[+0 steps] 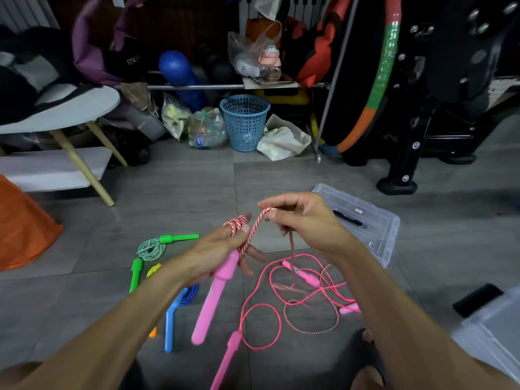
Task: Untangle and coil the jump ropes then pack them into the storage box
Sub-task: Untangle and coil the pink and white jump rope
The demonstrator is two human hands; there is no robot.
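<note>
My left hand (222, 249) grips the top of a pink handle (209, 302), and the pink-and-white braided rope (254, 225) is looped several times round its fingers. My right hand (301, 220) pinches that same rope a little higher and to the right. The rest of the braided rope (312, 330) trails on the floor, tangled with a thin neon-pink rope (261, 308) and its pink handles (302, 275). A coiled green rope (150, 249) and a blue rope (180, 302) lie at the left. The clear storage box (478, 325) sits at the lower right.
A clear lid (365, 220) lies on the grey tiled floor behind my right hand. An orange cone (22, 229) stands at the left near a white table. A blue basket (244, 122), bags, a hoop and black gym equipment line the back.
</note>
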